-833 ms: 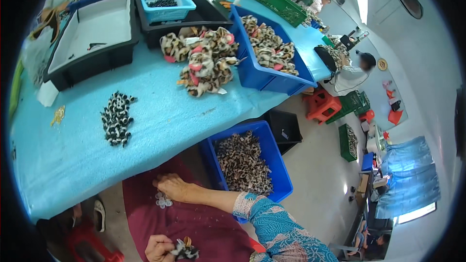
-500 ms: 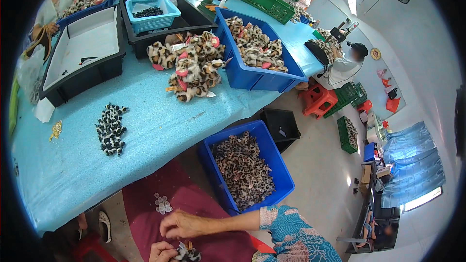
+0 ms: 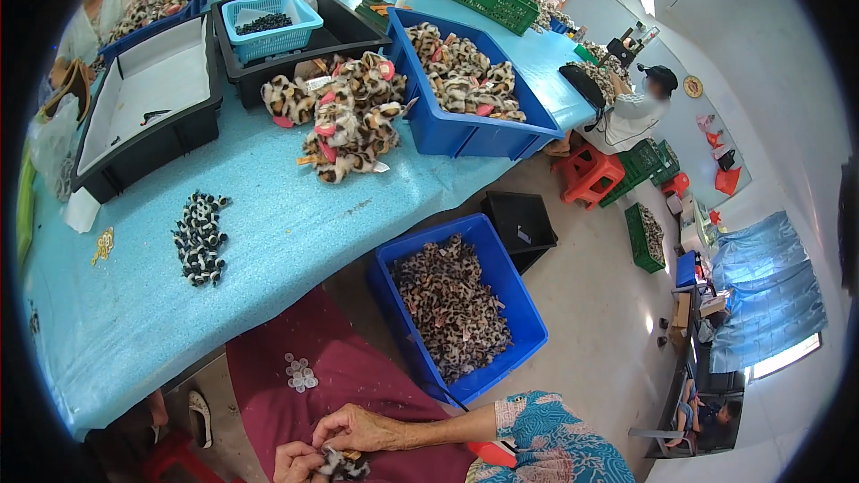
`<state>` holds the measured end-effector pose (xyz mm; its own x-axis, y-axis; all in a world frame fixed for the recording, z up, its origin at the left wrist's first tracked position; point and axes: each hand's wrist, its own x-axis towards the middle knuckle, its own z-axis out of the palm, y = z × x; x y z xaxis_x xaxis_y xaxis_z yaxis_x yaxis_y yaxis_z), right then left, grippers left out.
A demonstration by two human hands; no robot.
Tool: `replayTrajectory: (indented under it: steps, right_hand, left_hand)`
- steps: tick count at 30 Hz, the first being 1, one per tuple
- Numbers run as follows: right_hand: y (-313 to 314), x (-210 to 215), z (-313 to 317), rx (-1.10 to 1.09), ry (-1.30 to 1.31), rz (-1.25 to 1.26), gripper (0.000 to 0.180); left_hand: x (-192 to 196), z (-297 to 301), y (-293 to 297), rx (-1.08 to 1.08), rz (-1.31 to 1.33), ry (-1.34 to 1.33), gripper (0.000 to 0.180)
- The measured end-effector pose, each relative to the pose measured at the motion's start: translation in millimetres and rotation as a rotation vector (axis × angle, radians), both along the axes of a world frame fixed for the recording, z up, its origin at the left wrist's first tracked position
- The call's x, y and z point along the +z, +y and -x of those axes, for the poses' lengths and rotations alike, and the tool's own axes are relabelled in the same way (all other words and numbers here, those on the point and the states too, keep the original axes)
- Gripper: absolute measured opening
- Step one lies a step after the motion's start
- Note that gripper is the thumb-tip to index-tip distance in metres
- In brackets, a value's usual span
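Plush (image 3: 346, 466) in hands (image 3: 358, 429) (image 3: 297, 463), white tags (image 3: 382, 166) beyond

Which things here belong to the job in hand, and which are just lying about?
Seem to belong:
- furry piece at the left hand and right hand
- clear discs on the lap
- probably the furry pieces in the blue floor bin

Seem incidental:
- red stool
- blue curtain
- black floor bin
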<state>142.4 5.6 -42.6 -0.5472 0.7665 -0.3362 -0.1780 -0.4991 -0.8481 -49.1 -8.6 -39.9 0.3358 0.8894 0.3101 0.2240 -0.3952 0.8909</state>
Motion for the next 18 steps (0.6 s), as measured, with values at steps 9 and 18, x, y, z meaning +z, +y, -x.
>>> replayTrajectory:
  steps: [9,18]
  right_hand:
    - [-2,6,0,-0.086,-0.061,-0.156,0.013]
    - [-2,10,2,-0.165,-0.169,-0.29,0.013]
  left_hand:
    - [4,-1,3,0.006,-0.091,0.044,0.021]
    - [4,-10,-1,0.105,-0.11,0.137,0.021]
